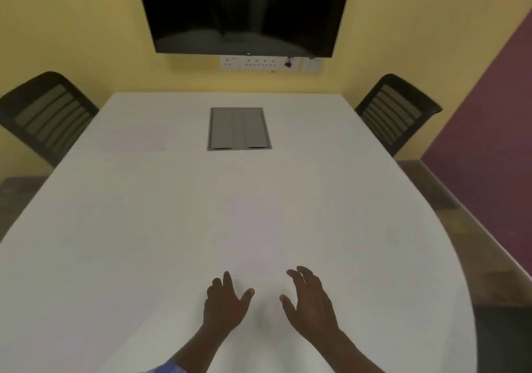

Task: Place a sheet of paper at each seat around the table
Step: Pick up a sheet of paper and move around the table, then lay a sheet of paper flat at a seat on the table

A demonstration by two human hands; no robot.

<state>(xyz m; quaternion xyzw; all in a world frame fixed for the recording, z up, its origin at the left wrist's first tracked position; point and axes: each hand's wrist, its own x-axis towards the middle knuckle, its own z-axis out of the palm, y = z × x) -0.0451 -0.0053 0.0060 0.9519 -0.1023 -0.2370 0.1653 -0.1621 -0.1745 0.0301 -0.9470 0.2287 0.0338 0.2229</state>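
Two sheets on the white table (86,228). The near sheet (250,234) lies flat at the rounded end where the person stands. The far sheet (135,139) lies before the left chair (49,116).

Two chairs, the right chair (397,113) at the opposite far corner.

Left hand (226,300) and right hand (309,300) are both spread and hold nothing, at the near sheet's near edge; contact unclear.

One grey hatch (239,129) is set in the table. One dark screen (244,9) hangs above a socket strip (267,63); the mark on its rim is too small to read.

A floor strip (475,214) runs along the table's right edge.
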